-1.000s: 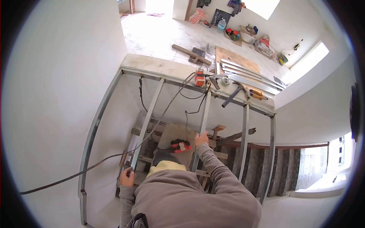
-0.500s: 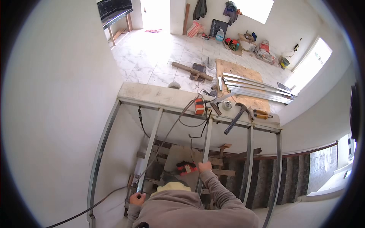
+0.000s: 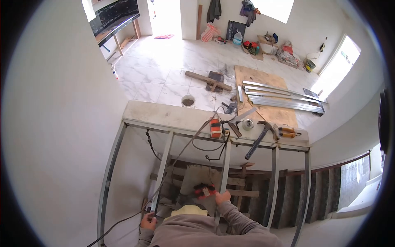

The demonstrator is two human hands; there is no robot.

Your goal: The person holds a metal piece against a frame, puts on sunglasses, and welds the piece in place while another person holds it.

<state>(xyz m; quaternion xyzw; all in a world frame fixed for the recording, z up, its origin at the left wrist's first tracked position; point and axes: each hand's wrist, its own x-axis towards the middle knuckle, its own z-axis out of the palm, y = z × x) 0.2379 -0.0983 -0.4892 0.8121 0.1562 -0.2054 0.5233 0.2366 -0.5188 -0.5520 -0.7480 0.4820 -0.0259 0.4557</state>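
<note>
My right hand (image 3: 222, 197) is closed around an upright metal stud (image 3: 224, 168) of the frame. Lower at the left, my left hand (image 3: 149, 221) is beside another metal stud (image 3: 163, 156), its fingers curled together near a small dark bit that I cannot make out. A red and black thing (image 3: 204, 191) lies on a board below, left of my right hand. A dark cable (image 3: 185, 146) crosses the frame, passing close to my left hand. On the ledge (image 3: 152, 110) lie an orange and white box (image 3: 216, 128), a claw hammer (image 3: 258, 142) and yellow-handled pliers (image 3: 288, 132).
Below the frame are wooden planks (image 3: 242, 193) and dark stair steps (image 3: 304, 197) at the right. Beyond the ledge, a bucket (image 3: 188, 101) stands on the tiled floor, near metal profiles (image 3: 284, 99) on a plywood sheet (image 3: 263, 74). Bags (image 3: 288, 55) line the far wall.
The view has shifted, so the frame and ledge sit lower and more of the bucket shows. My right hand stays on its stud. My left hand's fingers have changed position slightly beside its stud.
</note>
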